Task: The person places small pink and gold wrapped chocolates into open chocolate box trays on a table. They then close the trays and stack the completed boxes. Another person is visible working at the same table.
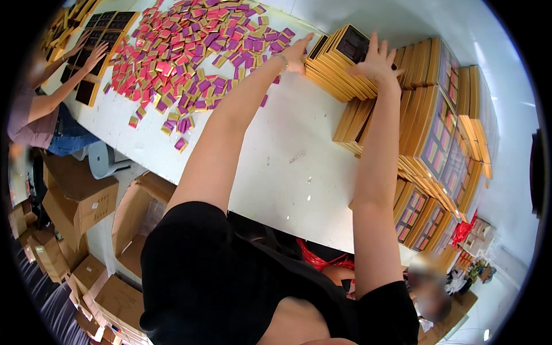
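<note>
Both of my arms reach to the far side of the white table. A leaning stack of gold-edged trays with black inserts stands between my hands. My left hand is at the stack's left end with its fingers stretched out. At the right end, my right hand spreads its fingers beside the top tray. Neither hand is closed round a tray; whether the palms touch the stack I cannot tell. Left of my left hand lies a wide heap of small wrapped pieces in pink, purple and gold.
Tall piles of gold boxes with windowed lids line the table's right side against the wall. At the far left another person's hands are over black trays. Cardboard boxes and a grey stool stand left below the table.
</note>
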`<state>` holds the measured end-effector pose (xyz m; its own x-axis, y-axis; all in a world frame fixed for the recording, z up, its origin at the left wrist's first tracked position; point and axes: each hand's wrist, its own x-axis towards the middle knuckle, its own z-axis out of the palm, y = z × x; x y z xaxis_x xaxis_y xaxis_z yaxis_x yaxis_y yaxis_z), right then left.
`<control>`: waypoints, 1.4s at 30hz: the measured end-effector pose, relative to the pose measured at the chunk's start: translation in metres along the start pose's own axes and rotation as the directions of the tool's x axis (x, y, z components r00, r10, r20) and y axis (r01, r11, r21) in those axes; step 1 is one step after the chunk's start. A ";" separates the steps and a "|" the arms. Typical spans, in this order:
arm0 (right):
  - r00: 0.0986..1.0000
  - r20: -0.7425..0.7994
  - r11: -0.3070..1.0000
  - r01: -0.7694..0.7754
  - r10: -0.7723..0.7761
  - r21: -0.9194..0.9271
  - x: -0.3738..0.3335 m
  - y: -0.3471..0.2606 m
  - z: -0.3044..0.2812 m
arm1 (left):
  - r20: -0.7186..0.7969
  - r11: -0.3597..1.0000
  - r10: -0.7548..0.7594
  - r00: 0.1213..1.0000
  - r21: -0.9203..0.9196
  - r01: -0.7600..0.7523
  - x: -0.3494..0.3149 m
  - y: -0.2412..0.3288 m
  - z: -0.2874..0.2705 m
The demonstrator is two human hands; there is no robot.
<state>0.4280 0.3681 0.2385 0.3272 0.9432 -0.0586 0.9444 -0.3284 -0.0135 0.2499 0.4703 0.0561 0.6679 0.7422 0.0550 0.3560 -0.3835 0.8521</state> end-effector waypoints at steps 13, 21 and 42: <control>0.998 0.058 0.995 0.033 -0.027 -0.096 0.012 0.006 0.030 | 0.067 0.969 0.045 0.997 -0.245 -0.027 -0.007 0.016 -0.006; 0.992 0.083 0.989 0.100 -0.091 -0.113 -0.017 -0.006 0.028 | 0.338 0.599 -0.052 0.940 -0.742 0.301 -0.036 0.025 -0.002; 0.918 -0.106 0.890 0.396 -0.382 0.227 -0.219 -0.017 0.018 | 0.220 -0.006 -0.533 0.817 -0.967 0.256 -0.224 0.118 0.026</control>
<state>0.3397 0.1659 0.2336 -0.0565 0.9968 0.0571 0.9627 0.0696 -0.2615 0.1592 0.2442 0.1310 0.4995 0.6899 -0.5240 -0.4628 0.7238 0.5118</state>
